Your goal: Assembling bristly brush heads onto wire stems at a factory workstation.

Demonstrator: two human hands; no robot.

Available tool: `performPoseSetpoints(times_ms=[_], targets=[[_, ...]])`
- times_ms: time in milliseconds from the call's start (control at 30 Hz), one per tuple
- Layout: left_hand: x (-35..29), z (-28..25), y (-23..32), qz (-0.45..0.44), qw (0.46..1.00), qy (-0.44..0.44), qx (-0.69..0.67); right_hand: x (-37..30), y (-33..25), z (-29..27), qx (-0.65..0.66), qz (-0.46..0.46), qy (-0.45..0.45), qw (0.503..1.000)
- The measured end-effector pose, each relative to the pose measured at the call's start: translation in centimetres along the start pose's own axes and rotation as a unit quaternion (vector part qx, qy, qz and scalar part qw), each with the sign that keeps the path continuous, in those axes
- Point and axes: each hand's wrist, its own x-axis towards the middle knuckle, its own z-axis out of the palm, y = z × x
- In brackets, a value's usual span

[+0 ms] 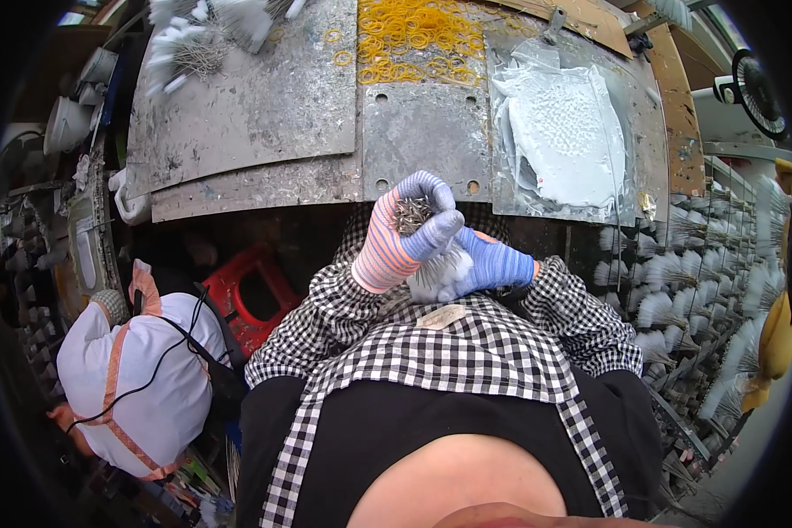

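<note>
In front of my apron, both gloved hands hold a bundle of thin wire-stemmed brushes with white tufts. My left hand, in an orange-and-blue striped glove, curls round the stems, and the cut wire ends show in the ring of its fingers. Lower and to the right, my right hand, in a blue striped glove, closes against the white tufts; some of its fingers are hidden behind the bundle. Just beyond my hands is the near edge of a worn grey metal table.
Many yellow rubber bands lie at the table's far middle. To their right is a slab of white paste; more white-tufted bundles lie far left. Racks of brushes stand right. A red stool and another person are left.
</note>
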Motion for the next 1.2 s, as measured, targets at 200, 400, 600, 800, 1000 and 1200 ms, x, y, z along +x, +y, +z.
performPoseSetpoints(times_ms=[200,400,600,800,1000,1200], targets=[[2.7,5.3,6.1,0.303,0.897,0.065,0.315,1.3,-6.9,-2.7,-0.502,-0.223,0.262,0.794],[10.5,1.2,4.7,0.309,0.872,0.116,0.363,9.2,-1.0,-8.0,-0.519,-0.205,0.327,0.763],[12.3,-0.2,4.3,0.298,0.868,0.119,0.379,5.8,-5.9,-10.3,-0.541,-0.174,0.194,0.800],[11.0,1.6,4.3,0.259,0.882,0.102,0.381,4.3,-25.6,-7.8,-0.689,-0.495,0.198,0.492],[9.8,0.4,2.9,0.392,0.769,0.039,0.503,12.4,-19.0,-4.5,-0.681,-0.251,0.029,0.687],[9.3,0.7,2.9,0.343,0.841,0.033,0.418,13.0,-18.0,-5.5,-0.628,-0.303,-0.006,0.717]])
